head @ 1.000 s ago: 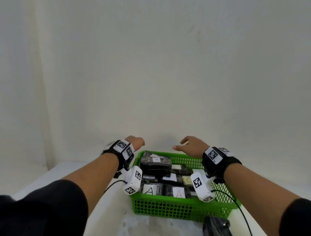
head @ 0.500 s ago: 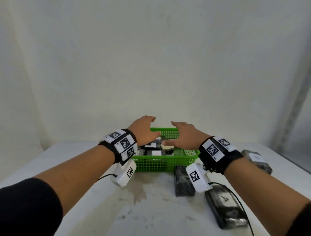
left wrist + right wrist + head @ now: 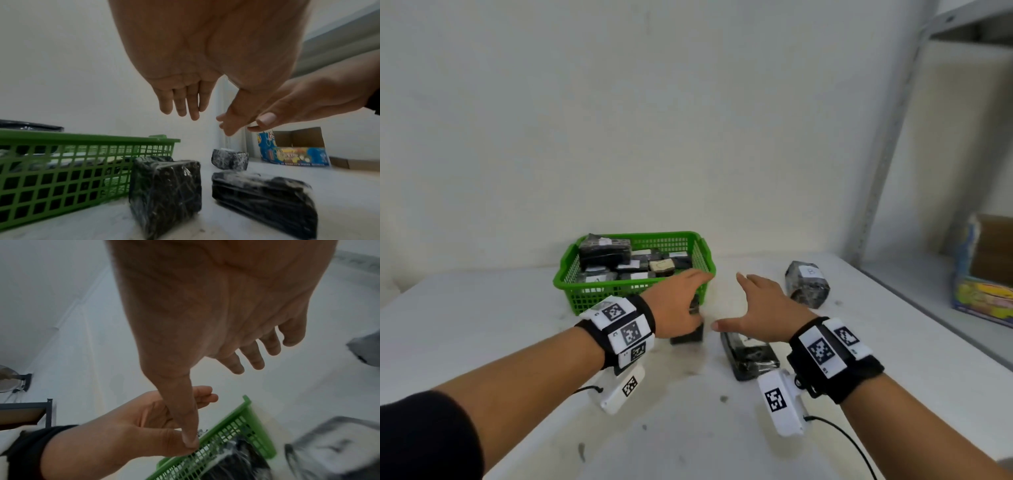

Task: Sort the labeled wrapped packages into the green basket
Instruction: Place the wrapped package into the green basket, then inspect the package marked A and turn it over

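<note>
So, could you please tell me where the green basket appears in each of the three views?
Head: basket centre, behind the left hand.
Left wrist: basket lower left.
Right wrist: basket bottom centre, tilted.
Shared landmark: the wrapped package standing against its front wall.

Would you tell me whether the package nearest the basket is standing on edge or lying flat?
Standing on edge: in the left wrist view the package rises tall beside the green basket.

Bare forearms, black sleeves, tagged wrist gear

Each wrist carries a black strap with white square-coded marker tiles; a white camera pod with thin black cable hangs beneath.
</note>
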`<control>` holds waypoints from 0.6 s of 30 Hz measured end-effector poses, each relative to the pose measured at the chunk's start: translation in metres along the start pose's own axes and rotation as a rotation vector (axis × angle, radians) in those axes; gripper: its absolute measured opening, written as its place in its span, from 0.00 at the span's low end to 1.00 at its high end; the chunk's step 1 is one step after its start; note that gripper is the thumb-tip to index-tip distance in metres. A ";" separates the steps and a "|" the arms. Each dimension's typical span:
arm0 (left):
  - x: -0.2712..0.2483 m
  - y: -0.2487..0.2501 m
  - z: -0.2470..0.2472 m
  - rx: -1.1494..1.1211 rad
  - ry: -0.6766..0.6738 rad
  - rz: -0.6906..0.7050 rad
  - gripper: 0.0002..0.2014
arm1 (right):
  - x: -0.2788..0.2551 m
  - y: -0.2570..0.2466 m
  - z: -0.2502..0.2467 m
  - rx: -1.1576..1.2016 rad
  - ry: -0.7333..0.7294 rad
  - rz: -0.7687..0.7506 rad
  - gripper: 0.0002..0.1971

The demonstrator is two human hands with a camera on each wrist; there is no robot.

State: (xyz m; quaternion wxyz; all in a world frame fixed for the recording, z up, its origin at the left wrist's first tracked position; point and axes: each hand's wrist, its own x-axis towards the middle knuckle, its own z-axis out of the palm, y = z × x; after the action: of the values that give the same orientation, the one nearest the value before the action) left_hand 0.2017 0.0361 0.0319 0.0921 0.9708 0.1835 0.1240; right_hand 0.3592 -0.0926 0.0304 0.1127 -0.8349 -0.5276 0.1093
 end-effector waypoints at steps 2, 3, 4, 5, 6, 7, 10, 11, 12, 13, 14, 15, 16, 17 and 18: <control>0.002 0.011 0.008 0.058 -0.077 0.024 0.41 | -0.009 0.011 0.010 -0.012 -0.031 0.043 0.62; 0.004 0.016 0.013 0.088 -0.117 0.042 0.42 | -0.012 0.015 0.014 -0.024 -0.047 0.070 0.61; 0.007 0.022 0.017 0.116 -0.156 0.063 0.42 | -0.013 0.019 0.019 -0.037 -0.065 0.105 0.60; 0.009 0.028 0.021 0.145 -0.195 0.082 0.42 | -0.015 0.021 0.023 -0.046 -0.083 0.140 0.58; 0.012 0.034 0.024 0.172 -0.229 0.101 0.42 | -0.016 0.021 0.025 -0.048 -0.098 0.165 0.54; 0.016 0.040 0.027 0.193 -0.255 0.124 0.41 | -0.016 0.021 0.027 -0.047 -0.112 0.170 0.49; 0.030 0.051 0.037 0.232 -0.325 0.150 0.42 | -0.015 0.020 0.030 -0.053 -0.156 0.159 0.41; 0.035 0.054 0.041 0.239 -0.344 0.153 0.43 | -0.015 0.019 0.030 -0.057 -0.159 0.166 0.41; 0.039 0.055 0.046 0.239 -0.356 0.149 0.43 | -0.014 0.019 0.031 -0.061 -0.156 0.175 0.40; 0.042 0.056 0.050 0.235 -0.360 0.142 0.41 | -0.013 0.020 0.033 -0.064 -0.144 0.179 0.39; 0.045 0.058 0.054 0.226 -0.358 0.135 0.39 | -0.012 0.021 0.035 -0.063 -0.132 0.182 0.38; 0.047 0.059 0.057 0.219 -0.356 0.133 0.37 | -0.011 0.023 0.037 -0.057 -0.125 0.182 0.36; 0.049 0.060 0.060 0.217 -0.354 0.139 0.37 | -0.012 0.025 0.037 -0.042 -0.121 0.183 0.34; 0.051 0.060 0.060 0.226 -0.356 0.153 0.37 | -0.013 0.028 0.037 -0.026 -0.116 0.182 0.32; 0.052 0.060 0.060 0.241 -0.363 0.167 0.37 | -0.015 0.031 0.035 -0.006 -0.117 0.186 0.30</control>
State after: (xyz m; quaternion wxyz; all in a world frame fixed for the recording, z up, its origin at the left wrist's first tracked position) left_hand 0.2849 -0.0066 -0.0006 -0.0035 0.9930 0.0965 -0.0682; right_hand 0.3690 -0.1163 -0.0111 0.0686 -0.8727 -0.4539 0.1663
